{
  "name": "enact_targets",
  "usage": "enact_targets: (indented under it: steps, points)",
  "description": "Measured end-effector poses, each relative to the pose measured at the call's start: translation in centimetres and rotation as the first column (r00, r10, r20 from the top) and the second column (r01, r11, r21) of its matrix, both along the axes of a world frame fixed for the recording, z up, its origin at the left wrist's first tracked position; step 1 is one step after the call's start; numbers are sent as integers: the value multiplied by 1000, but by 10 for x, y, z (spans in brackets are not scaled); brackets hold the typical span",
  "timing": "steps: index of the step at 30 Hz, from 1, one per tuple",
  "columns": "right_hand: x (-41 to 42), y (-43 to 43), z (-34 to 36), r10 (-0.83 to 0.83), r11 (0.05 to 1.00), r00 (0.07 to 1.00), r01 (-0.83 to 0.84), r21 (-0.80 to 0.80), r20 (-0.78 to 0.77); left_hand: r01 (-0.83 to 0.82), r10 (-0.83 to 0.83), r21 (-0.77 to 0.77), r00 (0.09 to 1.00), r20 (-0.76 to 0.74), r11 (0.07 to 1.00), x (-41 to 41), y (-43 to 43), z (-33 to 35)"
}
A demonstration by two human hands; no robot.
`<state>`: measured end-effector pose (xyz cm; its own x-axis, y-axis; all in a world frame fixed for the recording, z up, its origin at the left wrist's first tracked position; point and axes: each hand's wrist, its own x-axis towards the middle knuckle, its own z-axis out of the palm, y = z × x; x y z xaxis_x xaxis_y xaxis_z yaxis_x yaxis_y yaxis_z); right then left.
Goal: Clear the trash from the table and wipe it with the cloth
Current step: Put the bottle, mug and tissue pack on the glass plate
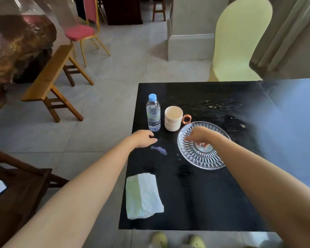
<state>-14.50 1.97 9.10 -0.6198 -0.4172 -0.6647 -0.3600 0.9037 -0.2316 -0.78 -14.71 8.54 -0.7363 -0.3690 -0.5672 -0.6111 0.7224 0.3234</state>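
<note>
A black glossy table fills the lower right of the view, seen from above by a person standing at its near edge. Its left edge runs from about 7 o'clock up to 11 o'clock, with open grey tiled floor beyond it on that side. The near half of the tabletop is mostly bare; the far right part is washed out by blue glare.

A folded white and pale green cloth lies at 7 o'clock on the table, just inside the left edge and near the front edge. At 11 o'clock stands a clear water bottle with a blue cap; its label is too blurred to read. Just beside it, to its right, is a cream mug with an orange handle. A cut-glass plate sits at the table's centre, close to the mug.

The left hand reaches forward with the arm straight, palm down, fingers loosely curled and holding nothing, just in front of the bottle at the table's left edge. Near its fingertips is a pale smear on the surface, possibly a spill or a scrap. The right hand hovers over the plate, fingers bunched downward in a narrow pinch; whether it grips anything cannot be told.

Beyond the table are a yellow covered chair, a wooden bench and a pink chair.
</note>
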Motion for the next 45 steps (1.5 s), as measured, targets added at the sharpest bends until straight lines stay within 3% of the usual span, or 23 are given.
enact_targets:
  steps: [10, 15, 18, 22, 26, 30, 36, 45]
  points:
    - [-75, -39, -27, 67, 997, 990, -61, 46, -124, 16, -15, -34, 999, 38, 999, -66, -48, -2]
    - [-106, -51, -47, -30, 1000, 978, 28, -12, -205, -199, 203, 118, 979, -21, 973, -88, -64, -20]
    - [-119, -59, -61, 37, 999, 990, -37, -3, -136, -385, 433, 301, 895, -108, 872, -98, -73, -41]
    - [-128, -61, -79, 40, 995, 996, -46, -85, -74, -436, 583, 422, 743, -329, 795, -105, -68, -64]
    - [-130, -56, -90, 40, 970, 999, -46, -237, -33, -478, 675, 482, 595, -436, 734, -112, -55, -73]
    - [-126, -47, -91, 17, 917, 998, 7, -398, 57, -489, 664, 451, 576, -477, 747, -118, -50, -74]
    - [-116, -24, -90, -24, 886, 999, 43, -461, 47, -465, 675, 489, 506, -538, 738, -110, -30, -61]
    - [-94, 35, -71, -201, 793, 979, 185, -580, 37, -345, 602, 503, 574, -555, 793, -94, 20, -38]
